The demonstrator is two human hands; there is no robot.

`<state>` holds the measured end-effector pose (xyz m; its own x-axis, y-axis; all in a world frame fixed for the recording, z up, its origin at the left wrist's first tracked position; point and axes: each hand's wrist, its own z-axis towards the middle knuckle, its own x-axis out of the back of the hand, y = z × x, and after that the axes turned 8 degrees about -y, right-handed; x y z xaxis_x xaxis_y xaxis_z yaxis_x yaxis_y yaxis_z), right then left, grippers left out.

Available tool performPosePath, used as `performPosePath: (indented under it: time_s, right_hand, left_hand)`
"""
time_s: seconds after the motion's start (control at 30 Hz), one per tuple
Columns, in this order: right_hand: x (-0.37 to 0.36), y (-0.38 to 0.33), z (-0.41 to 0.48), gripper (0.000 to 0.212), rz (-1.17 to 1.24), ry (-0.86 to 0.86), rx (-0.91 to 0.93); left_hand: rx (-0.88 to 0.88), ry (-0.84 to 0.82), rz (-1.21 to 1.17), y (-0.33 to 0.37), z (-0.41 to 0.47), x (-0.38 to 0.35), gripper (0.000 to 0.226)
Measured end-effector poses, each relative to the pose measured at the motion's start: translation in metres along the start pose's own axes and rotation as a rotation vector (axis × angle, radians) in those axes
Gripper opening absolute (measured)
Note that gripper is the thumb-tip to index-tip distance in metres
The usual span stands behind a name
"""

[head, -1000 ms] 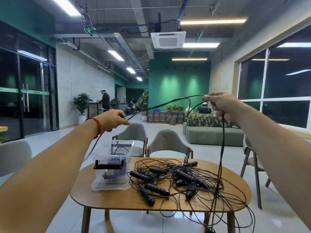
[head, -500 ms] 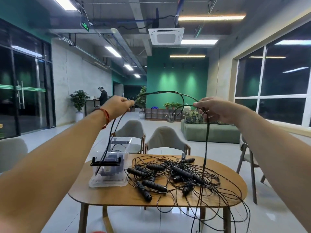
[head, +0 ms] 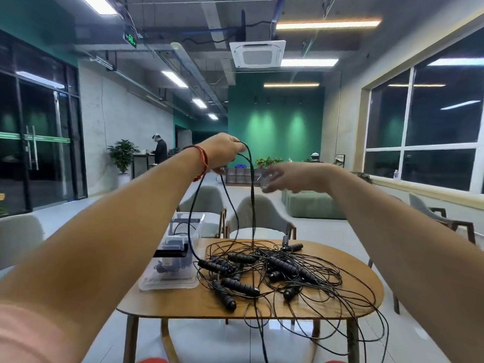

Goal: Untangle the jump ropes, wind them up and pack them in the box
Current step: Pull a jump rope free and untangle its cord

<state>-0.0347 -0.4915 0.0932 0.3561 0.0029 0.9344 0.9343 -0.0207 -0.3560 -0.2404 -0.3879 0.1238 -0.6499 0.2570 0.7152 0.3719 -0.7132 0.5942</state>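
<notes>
A heap of black jump ropes (head: 264, 271) with ribbed black handles lies tangled on the wooden table (head: 183, 305); some cords spill over its front right edge. My left hand (head: 222, 151) is raised high above the table and grips several strands of one black rope (head: 250, 195) that hang down into the heap. My right hand (head: 284, 178) hovers just right of those strands, blurred, fingers spread, holding nothing. The clear plastic box (head: 175, 268) stands at the table's left side with a rope inside it.
Two grey chairs (head: 259, 216) stand behind the table, another (head: 442, 218) to the right. A green sofa (head: 311, 205) sits further back. A person (head: 160, 151) stands at a far counter near a potted plant (head: 123, 155). Windows line the right wall.
My right hand has let go of the rope and opened. My left hand moved right and now holds the gathered strands alone, which hang straight down.
</notes>
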Motion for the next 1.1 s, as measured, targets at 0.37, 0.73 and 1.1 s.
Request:
performPosePath:
  time_s: [0.37, 0.73, 1.1]
  right_hand:
    - [0.005, -0.031, 0.004, 0.017, 0.802, 0.364, 0.334]
    - [0.008, 0.05, -0.002, 0.027, 0.101, 0.606, -0.191]
    - [-0.003, 0.071, 0.016, 0.005, 0.444, 0.558, -0.165]
  left_hand:
    - [-0.086, 0.132, 0.038, 0.008, 0.007, 0.004, 0.037]
    - [0.1, 0.252, 0.295, -0.058, -0.017, 0.051, 0.04]
    - [0.164, 0.425, 0.205, -0.048, -0.011, 0.064, 0.048]
